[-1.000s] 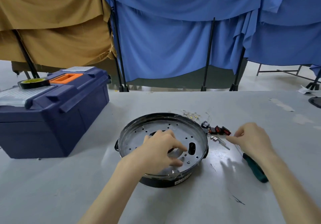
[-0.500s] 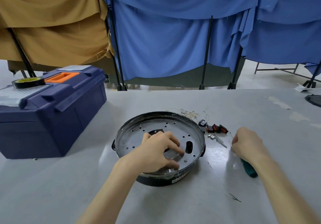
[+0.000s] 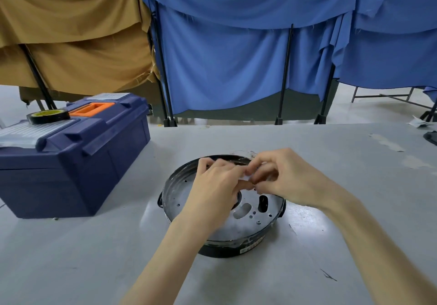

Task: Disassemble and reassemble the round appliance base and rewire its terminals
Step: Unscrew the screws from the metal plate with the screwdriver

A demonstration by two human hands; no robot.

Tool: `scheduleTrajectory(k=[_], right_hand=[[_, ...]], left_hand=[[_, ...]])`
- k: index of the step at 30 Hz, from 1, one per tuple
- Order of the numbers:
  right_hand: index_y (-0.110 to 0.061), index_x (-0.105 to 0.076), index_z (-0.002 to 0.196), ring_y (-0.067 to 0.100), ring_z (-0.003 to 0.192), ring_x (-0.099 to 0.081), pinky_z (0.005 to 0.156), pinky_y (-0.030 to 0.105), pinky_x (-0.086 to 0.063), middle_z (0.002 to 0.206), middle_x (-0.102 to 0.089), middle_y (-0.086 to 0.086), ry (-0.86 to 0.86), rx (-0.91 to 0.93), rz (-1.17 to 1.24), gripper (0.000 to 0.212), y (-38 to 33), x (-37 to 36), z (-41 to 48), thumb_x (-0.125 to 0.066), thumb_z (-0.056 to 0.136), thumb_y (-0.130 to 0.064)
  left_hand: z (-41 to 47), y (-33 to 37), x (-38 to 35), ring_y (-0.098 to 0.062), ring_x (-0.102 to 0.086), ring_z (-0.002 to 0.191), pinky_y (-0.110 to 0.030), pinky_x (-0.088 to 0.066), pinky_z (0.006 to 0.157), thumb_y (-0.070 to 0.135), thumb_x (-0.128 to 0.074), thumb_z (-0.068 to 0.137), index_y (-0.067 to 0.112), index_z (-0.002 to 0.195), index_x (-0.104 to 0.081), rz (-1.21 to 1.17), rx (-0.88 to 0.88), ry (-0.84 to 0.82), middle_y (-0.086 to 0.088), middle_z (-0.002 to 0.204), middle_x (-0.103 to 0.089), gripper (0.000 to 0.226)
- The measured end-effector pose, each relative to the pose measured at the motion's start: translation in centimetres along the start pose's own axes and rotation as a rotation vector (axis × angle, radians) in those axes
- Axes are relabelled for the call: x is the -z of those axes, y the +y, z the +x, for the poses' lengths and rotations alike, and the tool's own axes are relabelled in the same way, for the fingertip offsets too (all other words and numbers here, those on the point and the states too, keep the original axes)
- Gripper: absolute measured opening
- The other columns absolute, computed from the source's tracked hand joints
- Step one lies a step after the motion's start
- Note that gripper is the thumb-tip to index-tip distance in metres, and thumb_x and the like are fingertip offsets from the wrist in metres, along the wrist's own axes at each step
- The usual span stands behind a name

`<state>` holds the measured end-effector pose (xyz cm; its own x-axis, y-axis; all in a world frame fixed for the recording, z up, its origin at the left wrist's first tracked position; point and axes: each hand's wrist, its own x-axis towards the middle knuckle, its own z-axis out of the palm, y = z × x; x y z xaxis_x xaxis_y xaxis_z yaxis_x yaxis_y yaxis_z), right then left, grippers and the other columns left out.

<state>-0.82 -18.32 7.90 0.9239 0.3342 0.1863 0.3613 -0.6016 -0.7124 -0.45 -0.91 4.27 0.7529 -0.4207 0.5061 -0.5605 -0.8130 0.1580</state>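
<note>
Round appliance base (image 3: 236,230) mid-surface (image 3: 94,269), perforated metal plate up: probably rigid, fairly heavy, edges maybe sharp; grip by rim. Left hand (image 3: 216,187), right hand (image 3: 292,181) fingers pinch small pale piece (image 3: 247,176) above it (identity unclear).

Workshop, toolbox (image 3: 78,153), tape roll (image 3: 48,116), cloth partitions (image 3: 227,58)

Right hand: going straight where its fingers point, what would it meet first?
The left hand; the right hand points left at its fingers above the round base, seemingly almost touching.
</note>
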Motion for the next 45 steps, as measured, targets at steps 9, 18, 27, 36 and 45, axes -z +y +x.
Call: scheduleTrajectory(k=[9,18,27,36,45], right_hand=[[-0.022,-0.068,0.108,0.008,0.106,-0.055,0.09,0.022,-0.041,0.108,-0.069,-0.008,0.425,0.105,-0.238,0.037,-0.6,0.0,2.4,-0.079,0.078,-0.039],[-0.012,-0.064,0.105,0.026,0.052,-0.063,0.063,0.04,-0.056,0.077,-0.071,0.018,0.3,0.083,0.386,0.027,0.1,1.6,3.1,-0.07,0.086,-0.031],[-0.011,-0.064,0.077,0.036,0.047,-0.066,0.042,0.032,-0.052,0.062,-0.066,0.018,0.07,0.127,0.216,0.024,1.3,5.4,2.0,-0.077,0.072,-0.031],[-0.016,-0.065,0.076,0.032,0.044,-0.064,0.042,0.024,-0.047,0.058,-0.067,0.016,-0.027,0.119,0.154,0.028,1.4,4.8,2.3,-0.079,0.07,-0.04],[-0.016,-0.065,0.075,0.033,0.046,-0.064,0.04,0.023,-0.045,0.064,-0.068,0.019,-0.052,0.107,0.141,0.025,1.1,4.3,2.4,-0.078,0.072,-0.037]], left_hand=[[0.5,-1.2,0.2,-0.024,-0.056,0.07,-0.034,-0.044,0.067,0.003,-0.052,0.095,0.009,0.086,-0.068,-0.261,0.281,0.173,0.012,0.062,-0.051,0.019],[0.2,-0.7,-0.5,-0.012,-0.067,0.058,-0.021,-0.051,0.063,0.013,-0.062,0.095,0.016,0.084,-0.069,-0.829,0.358,0.08,0.0,0.069,-0.071,0.013],[-1.0,-1.2,-1.4,-0.002,-0.054,0.108,-0.022,-0.041,0.093,0.027,-0.089,0.066,0.037,0.113,-0.07,-0.504,0.143,-0.376,0.018,0.113,-0.064,0.052],[-1.1,-1.4,-1.6,-0.003,-0.048,0.122,-0.034,-0.038,0.106,0.034,-0.087,0.069,0.031,0.106,-0.075,-0.447,0.178,-0.46,0.026,0.119,-0.061,0.039],[-1.2,-1.5,-1.5,0.003,-0.049,0.122,-0.027,-0.035,0.109,0.03,-0.086,0.071,0.027,0.107,-0.076,-0.49,0.165,-0.462,0.022,0.123,-0.062,0.038]])
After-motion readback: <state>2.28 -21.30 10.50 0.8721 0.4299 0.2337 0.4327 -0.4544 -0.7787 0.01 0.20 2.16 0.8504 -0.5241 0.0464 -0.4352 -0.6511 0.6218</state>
